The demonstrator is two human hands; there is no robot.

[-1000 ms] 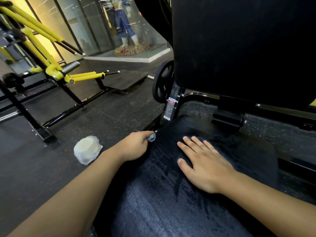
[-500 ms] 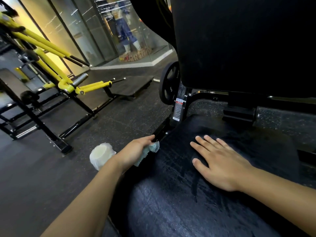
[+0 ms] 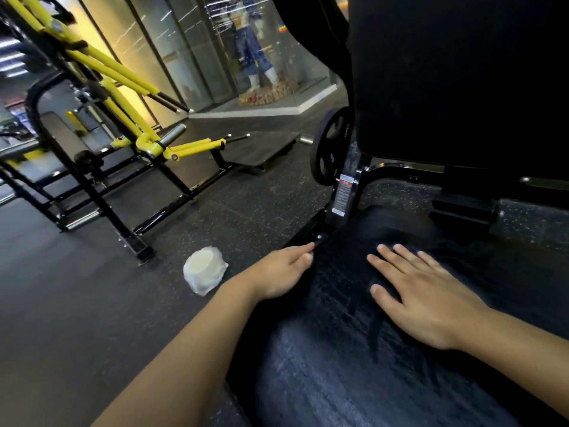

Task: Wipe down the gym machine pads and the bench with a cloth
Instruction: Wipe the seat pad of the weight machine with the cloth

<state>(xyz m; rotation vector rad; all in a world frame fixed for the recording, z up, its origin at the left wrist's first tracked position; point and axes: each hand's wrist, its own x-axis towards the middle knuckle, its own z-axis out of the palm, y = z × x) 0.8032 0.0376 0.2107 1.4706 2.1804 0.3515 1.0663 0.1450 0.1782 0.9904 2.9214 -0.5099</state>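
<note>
The black seat pad (image 3: 354,371) fills the lower right, with streaky wipe marks on its surface. Its upright black back pad (image 3: 462,72) rises behind it. My left hand (image 3: 283,272) is at the seat's left edge, fingers curled down over the side. The cloth it held a moment ago is hidden under the hand. My right hand (image 3: 421,300) lies flat on the seat, fingers straight and spread, holding nothing.
A white bagged roll (image 3: 203,269) lies on the dark rubber floor just left of my left hand. A yellow-and-black machine (image 3: 138,87) stands at the left. A weight plate (image 3: 329,149) hangs on the frame behind the seat. A glass case with a figure (image 3: 252,47) stands at the back.
The bluish cloth that showed at my left fingertips has gone out of sight under the hand at the seat's side edge. My right hand stays flat on the pad. The view has shifted left.
</note>
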